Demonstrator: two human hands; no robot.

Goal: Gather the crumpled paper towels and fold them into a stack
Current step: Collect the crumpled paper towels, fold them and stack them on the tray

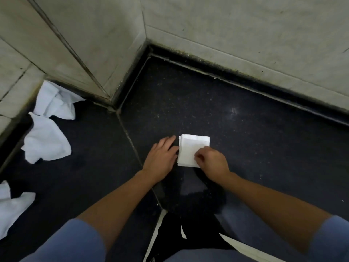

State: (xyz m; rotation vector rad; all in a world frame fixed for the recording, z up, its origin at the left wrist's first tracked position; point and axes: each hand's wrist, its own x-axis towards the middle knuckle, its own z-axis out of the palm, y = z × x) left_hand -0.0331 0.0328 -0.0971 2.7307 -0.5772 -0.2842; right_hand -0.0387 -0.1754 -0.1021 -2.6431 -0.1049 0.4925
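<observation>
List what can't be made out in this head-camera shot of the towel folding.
Head view:
The folded stack: near right corner hidden under the right hand; layer count too small to tell.
The right hand's grip: curled fingers hide whether it pinches or presses.
The lower-left crumpled towel: cut off by the left edge.

Bare floor (273, 148) is left right of the right grip (211, 159); ahead, passage is blocked by the wall (245, 44); crumpled towels (47, 142) are strewn left of the left grip (162, 157).
</observation>
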